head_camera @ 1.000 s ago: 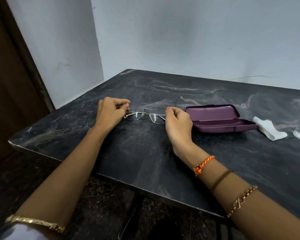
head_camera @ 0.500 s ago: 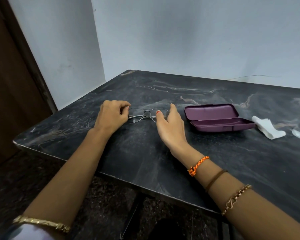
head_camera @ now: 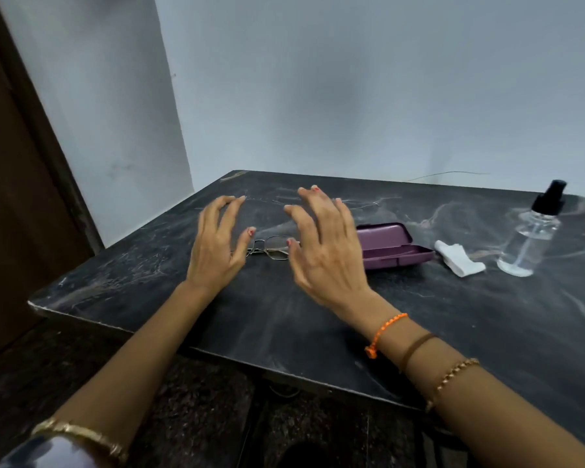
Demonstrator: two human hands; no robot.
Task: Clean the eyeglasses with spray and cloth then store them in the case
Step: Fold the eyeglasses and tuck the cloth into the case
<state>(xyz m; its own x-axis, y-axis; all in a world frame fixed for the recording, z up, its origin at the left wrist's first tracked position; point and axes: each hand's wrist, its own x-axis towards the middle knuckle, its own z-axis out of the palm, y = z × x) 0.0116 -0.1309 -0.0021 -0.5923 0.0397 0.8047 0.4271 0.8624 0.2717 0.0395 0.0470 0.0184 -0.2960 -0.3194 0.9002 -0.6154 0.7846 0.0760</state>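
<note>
Thin metal-framed eyeglasses (head_camera: 271,248) lie on the dark marble table (head_camera: 284,315), partly hidden behind my hands. My left hand (head_camera: 217,244) hovers just left of them, fingers spread, holding nothing. My right hand (head_camera: 321,244) hovers to their right, fingers apart and raised, also empty. An open purple case (head_camera: 394,251) lies right of my right hand. A crumpled white cloth (head_camera: 458,261) rests beside the case, and a clear spray bottle (head_camera: 531,236) with a black nozzle stands further right.
The table sits in a corner, with a pale wall behind and to the left. A dark wooden door frame (head_camera: 24,184) stands at far left. The table's near edge (head_camera: 217,351) runs diagonally in front of me, above a dark speckled floor.
Both hands have let go of the eyeglasses, which now lie on the table, and have lifted with fingers spread. The view has shifted, bringing the spray bottle into sight.
</note>
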